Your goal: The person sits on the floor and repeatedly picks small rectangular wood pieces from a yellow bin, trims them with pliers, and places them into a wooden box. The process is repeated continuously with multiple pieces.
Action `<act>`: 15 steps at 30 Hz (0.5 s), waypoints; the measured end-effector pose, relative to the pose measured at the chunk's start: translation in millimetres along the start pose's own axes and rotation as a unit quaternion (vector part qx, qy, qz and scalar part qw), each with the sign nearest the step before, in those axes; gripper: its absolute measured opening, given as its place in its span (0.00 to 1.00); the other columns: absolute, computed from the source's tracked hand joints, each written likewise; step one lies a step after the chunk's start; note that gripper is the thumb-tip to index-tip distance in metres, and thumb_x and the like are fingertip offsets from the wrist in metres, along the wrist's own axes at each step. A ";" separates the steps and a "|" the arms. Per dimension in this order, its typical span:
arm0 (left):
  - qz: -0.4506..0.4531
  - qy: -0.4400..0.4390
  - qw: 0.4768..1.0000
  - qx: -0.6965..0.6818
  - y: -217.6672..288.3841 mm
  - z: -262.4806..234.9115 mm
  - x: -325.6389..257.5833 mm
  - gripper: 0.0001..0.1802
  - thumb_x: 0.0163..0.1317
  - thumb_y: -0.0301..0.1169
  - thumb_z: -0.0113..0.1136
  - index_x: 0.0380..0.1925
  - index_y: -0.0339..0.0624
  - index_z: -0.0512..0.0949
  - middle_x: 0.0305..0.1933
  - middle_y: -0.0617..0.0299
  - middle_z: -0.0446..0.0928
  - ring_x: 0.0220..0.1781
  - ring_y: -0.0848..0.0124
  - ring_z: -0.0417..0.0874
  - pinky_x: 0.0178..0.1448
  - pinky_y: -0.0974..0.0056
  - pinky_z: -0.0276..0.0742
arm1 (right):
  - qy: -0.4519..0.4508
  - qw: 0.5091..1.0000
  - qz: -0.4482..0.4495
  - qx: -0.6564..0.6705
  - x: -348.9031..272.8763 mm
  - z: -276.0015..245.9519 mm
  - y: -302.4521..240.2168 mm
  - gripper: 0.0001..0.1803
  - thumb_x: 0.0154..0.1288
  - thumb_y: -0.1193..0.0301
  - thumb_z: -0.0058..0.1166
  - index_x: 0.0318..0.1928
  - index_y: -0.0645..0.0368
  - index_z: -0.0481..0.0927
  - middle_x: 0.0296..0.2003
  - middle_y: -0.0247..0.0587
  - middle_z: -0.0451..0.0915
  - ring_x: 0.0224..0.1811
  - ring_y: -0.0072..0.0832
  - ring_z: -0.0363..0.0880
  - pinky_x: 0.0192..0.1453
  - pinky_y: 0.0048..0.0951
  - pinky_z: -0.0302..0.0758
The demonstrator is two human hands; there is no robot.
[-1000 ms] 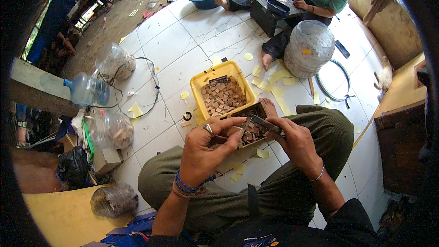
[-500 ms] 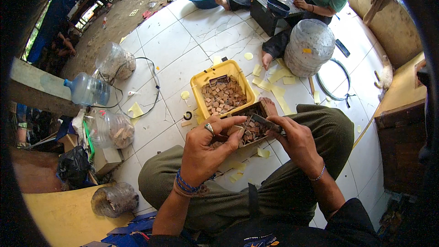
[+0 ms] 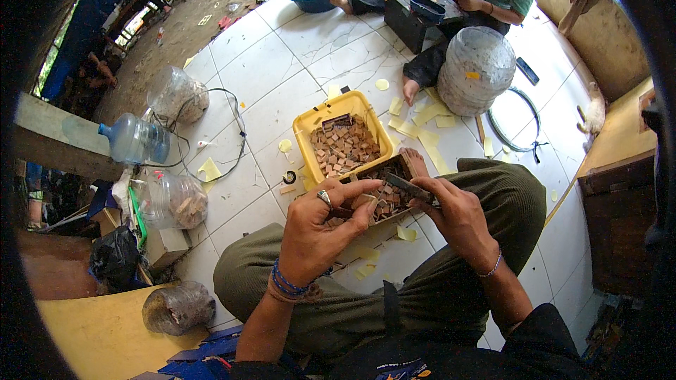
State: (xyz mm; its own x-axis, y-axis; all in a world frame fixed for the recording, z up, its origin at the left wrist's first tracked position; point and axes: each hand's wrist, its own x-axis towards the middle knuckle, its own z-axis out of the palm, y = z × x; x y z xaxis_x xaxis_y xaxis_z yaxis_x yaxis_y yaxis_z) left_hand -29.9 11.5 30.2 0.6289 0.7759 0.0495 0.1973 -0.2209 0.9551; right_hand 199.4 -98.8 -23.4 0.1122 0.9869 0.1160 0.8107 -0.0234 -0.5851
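My left hand (image 3: pixel 327 214) pinches a small pale-brown square piece (image 3: pixel 364 201) between thumb and forefinger. Closed in my right hand (image 3: pixel 454 218) is a dark flat bar-shaped tool (image 3: pixel 404 187), its far end close to my left fingertip. Both hands are over a wooden box (image 3: pixel 401 163) between my legs, which holds many small brown pieces and is partly covered by my hands. Just beyond it stands a yellow plastic basin (image 3: pixel 303 130), with a heap of similar small brown squares (image 3: pixel 345 146) inside.
Yellow scraps (image 3: pixel 426 142) lie scattered on the white tiles. Clear plastic jugs (image 3: pixel 137 142) and a cable (image 3: pixel 243 116) are at the left. Ahead, another person (image 3: pixel 493 0) sits by a dark box (image 3: pixel 412 28), near a large cloudy container (image 3: pixel 477 70). A cat (image 3: pixel 593 116) lies right.
My hands stay almost in place, with the dark tool shifted very slightly. The other person's hand has moved left and now shows a pale stick over the dark box.
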 end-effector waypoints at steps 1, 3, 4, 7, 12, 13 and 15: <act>0.001 0.002 1.000 0.000 -0.3 0.2 -0.5 0.17 0.67 0.25 0.69 0.56 0.39 0.87 0.38 0.62 0.83 0.40 0.76 0.86 0.46 0.69 0.83 | 0.001 1.000 0.000 -0.001 0.0 0.4 0.2 0.20 0.68 0.68 0.68 0.58 0.57 0.81 0.46 0.45 0.87 0.42 0.40 0.90 0.43 0.38 0.85; 0.002 0.005 1.000 0.000 -0.8 0.3 -1.0 0.17 0.66 0.25 0.69 0.56 0.39 0.87 0.39 0.62 0.83 0.40 0.75 0.86 0.46 0.69 0.83 | 0.002 1.000 0.001 -0.003 -0.4 0.9 0.5 0.20 0.68 0.68 0.68 0.58 0.57 0.82 0.46 0.45 0.87 0.41 0.40 0.90 0.43 0.38 0.85; 0.006 0.006 1.000 0.006 -0.8 0.3 -1.0 0.18 0.66 0.25 0.69 0.56 0.39 0.86 0.39 0.62 0.83 0.40 0.75 0.86 0.46 0.69 0.83 | 0.001 1.000 0.002 -0.005 -0.6 1.1 0.6 0.20 0.68 0.68 0.68 0.58 0.57 0.82 0.45 0.45 0.87 0.41 0.40 0.90 0.43 0.38 0.85; 0.015 0.014 1.000 0.024 -1.1 0.9 0.0 0.17 0.66 0.25 0.70 0.56 0.38 0.86 0.39 0.61 0.84 0.41 0.75 0.86 0.46 0.69 0.83 | 0.004 1.000 -0.001 -0.010 -1.0 1.9 1.6 0.20 0.68 0.68 0.68 0.58 0.57 0.82 0.45 0.45 0.87 0.42 0.40 0.90 0.43 0.38 0.85; -0.083 0.016 0.992 -0.091 -1.9 10.8 -0.7 0.13 0.71 0.26 0.69 0.54 0.38 0.84 0.47 0.60 0.87 0.46 0.76 0.87 0.51 0.69 0.83 | 0.033 0.998 -0.014 -0.042 -2.3 6.5 2.6 0.19 0.68 0.67 0.68 0.56 0.57 0.82 0.42 0.44 0.86 0.39 0.41 0.89 0.41 0.39 0.83; -0.095 0.014 0.992 -0.082 -1.9 12.5 -1.2 0.13 0.72 0.27 0.68 0.53 0.37 0.84 0.46 0.59 0.87 0.45 0.76 0.87 0.50 0.69 0.84 | 0.038 0.998 -0.019 -0.055 -2.9 8.1 2.0 0.19 0.68 0.67 0.69 0.56 0.57 0.82 0.41 0.44 0.86 0.38 0.41 0.89 0.40 0.39 0.83; -0.111 0.009 0.991 -0.071 -1.6 14.7 -2.4 0.11 0.73 0.28 0.67 0.52 0.36 0.84 0.45 0.58 0.88 0.43 0.76 0.88 0.49 0.69 0.85 | 0.045 0.996 -0.028 -0.072 -4.2 11.0 -0.2 0.19 0.67 0.67 0.69 0.55 0.57 0.81 0.39 0.44 0.85 0.37 0.41 0.88 0.39 0.39 0.82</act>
State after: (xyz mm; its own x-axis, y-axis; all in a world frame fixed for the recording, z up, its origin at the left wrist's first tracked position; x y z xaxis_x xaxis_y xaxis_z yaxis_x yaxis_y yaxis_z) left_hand -20.7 1.3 24.2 0.5673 0.8072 -0.1631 0.2209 0.0417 0.9744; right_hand 192.5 -101.3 -32.5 0.1096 0.9693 0.2201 0.8901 0.0028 -0.4558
